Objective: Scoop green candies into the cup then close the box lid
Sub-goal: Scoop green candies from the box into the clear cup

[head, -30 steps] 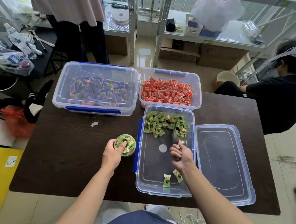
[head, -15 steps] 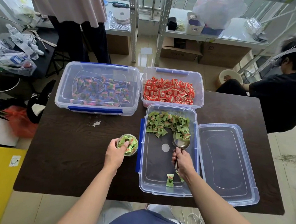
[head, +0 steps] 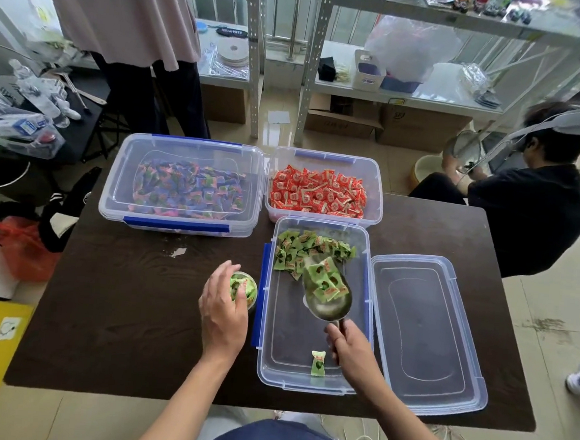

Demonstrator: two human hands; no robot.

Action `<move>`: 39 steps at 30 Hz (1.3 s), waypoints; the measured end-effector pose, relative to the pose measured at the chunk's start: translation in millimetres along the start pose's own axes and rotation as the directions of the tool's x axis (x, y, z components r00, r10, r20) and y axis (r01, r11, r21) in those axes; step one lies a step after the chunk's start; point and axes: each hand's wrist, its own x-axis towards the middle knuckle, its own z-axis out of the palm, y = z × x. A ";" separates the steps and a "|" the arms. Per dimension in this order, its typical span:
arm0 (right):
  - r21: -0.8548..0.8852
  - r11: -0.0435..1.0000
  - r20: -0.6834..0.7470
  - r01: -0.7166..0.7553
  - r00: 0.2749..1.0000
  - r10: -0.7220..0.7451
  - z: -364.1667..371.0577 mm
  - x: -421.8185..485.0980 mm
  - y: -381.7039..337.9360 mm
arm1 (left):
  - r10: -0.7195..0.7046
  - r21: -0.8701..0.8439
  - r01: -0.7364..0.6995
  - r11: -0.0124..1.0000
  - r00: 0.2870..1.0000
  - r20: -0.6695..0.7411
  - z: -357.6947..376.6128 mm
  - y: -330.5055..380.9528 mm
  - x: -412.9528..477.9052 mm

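Your right hand (head: pixel 350 347) grips a loaded metal scoop (head: pixel 328 296) over the green-candy box (head: pixel 312 376); your left hand (head: pixel 222 313) clasps the partly filled cup (head: pixel 244 287) left of it. Pouring remains; the lid (head: pixel 425 332) lies off, right.

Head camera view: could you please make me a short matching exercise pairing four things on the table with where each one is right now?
Things:
1. metal scoop
2. cup
3. loose box lid
4. box of red candies

Places:
A. flat on the table, right of the open box
B. held by the left hand
C. behind the green-candy box
D. raised in the right hand, loaded with green candies

Pairs: 1-D, 2-B, 3-A, 4-C
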 end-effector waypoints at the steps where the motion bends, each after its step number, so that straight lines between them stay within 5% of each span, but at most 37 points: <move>1: -0.045 0.999 0.036 0.024 0.999 -0.022 1.4 -4.4 -4.5 | 0.030 -0.013 -0.030 0.999 1.000 -0.005 -1.0 1.1 -2.6; 3: -0.122 0.990 0.118 0.067 0.992 -0.053 5.9 -12.4 -14.7 | 0.022 -0.099 -0.026 0.995 0.999 -0.042 -3.7 -1.3 -6.3; 9: -0.495 0.828 0.284 0.263 0.950 -0.132 21.5 -26.4 -62.1 | -0.341 -0.310 0.287 0.906 0.930 -0.135 -25.5 -19.5 -6.3; 17: -0.717 0.641 0.343 0.274 0.939 -0.018 43.4 -37.3 -127.3 | -0.025 -0.118 0.014 0.993 0.996 -0.091 -41.3 -24.1 -12.1; 22: -0.803 0.476 0.350 0.358 0.930 -0.109 50.1 -52.1 -158.9 | 0.228 -0.103 -0.213 0.972 0.961 0.156 -38.8 -10.2 -14.3; 29: -0.806 0.470 0.329 0.360 0.932 -0.148 55.3 -55.2 -164.7 | 0.006 -0.106 0.028 0.994 0.951 0.310 -45.8 -0.4 -0.9; 39: -0.821 0.448 0.315 0.355 0.935 -0.164 41.9 -59.9 -167.9 | 0.123 0.309 -0.206 0.928 0.955 0.269 -29.2 -3.2 25.4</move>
